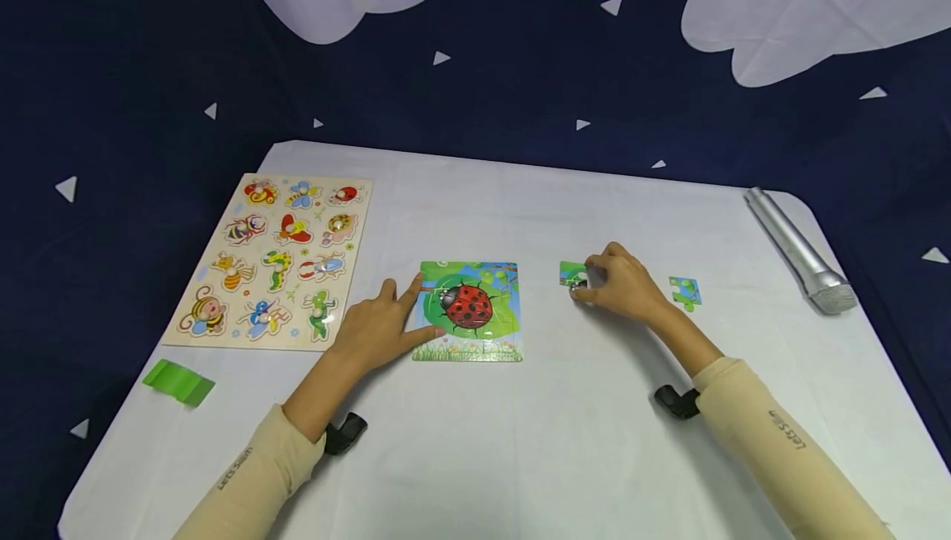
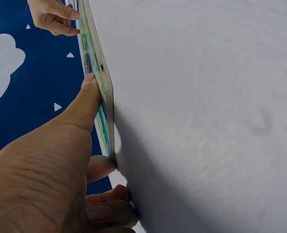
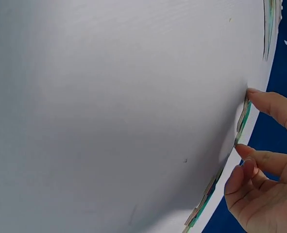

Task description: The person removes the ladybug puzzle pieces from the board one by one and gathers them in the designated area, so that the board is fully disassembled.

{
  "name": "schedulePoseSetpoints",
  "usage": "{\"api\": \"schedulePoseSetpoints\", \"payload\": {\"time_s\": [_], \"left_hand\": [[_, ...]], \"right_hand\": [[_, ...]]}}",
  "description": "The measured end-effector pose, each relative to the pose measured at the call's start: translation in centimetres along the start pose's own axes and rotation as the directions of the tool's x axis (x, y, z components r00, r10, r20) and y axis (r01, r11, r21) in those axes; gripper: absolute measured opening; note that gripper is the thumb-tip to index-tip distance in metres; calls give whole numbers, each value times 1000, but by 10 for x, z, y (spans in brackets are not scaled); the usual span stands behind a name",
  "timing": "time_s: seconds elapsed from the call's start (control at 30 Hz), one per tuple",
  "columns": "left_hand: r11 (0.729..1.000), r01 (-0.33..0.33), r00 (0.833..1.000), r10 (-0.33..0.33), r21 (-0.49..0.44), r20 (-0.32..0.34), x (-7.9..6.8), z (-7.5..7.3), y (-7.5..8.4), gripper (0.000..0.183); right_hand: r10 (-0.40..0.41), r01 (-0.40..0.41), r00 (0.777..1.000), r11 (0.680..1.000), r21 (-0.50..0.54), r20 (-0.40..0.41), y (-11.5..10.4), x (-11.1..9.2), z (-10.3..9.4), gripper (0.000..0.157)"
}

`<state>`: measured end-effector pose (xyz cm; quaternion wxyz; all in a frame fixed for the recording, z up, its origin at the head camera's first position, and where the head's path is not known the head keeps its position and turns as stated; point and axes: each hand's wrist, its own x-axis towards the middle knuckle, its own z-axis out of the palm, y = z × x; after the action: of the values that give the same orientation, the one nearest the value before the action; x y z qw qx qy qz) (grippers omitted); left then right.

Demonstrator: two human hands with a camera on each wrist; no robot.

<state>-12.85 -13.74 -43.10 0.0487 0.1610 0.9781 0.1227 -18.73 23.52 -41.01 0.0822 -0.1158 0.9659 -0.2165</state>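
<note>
A green strip (image 1: 178,383) and a wooden insect peg puzzle (image 1: 257,251) are lying left of the ladybug jigsaw puzzle (image 1: 470,309). The left hand (image 1: 379,327), thumb and index finger spread wide, is touching the ladybug jigsaw puzzle's left side. Right of that puzzle, the right hand (image 1: 626,281) is pinching a partly hidden jigsaw piece (image 1: 570,272), possibly two joined. Farther right of it, a loose piece (image 1: 685,289) and a silver microphone (image 1: 801,253) are lying.
</note>
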Motion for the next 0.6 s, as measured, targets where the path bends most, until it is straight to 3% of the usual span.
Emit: {"api": "schedulePoseSetpoints", "payload": {"time_s": [0.13,0.3,0.6], "left_hand": [[1000,-2,1000,2,7,-1,0,0,1,95],[999,-18,1000,19,37,-21,0,-1,2,97],[997,-50,999,50,58,9,-4,-6,14,95]], "right_hand": [[-46,47,999,999,13,-23,-7,-3,2,65],[-169,170,985,985,20,-40,-32,-8,14,64],[-282,280,959,958,60,30,-71,-10,35,56]]}}
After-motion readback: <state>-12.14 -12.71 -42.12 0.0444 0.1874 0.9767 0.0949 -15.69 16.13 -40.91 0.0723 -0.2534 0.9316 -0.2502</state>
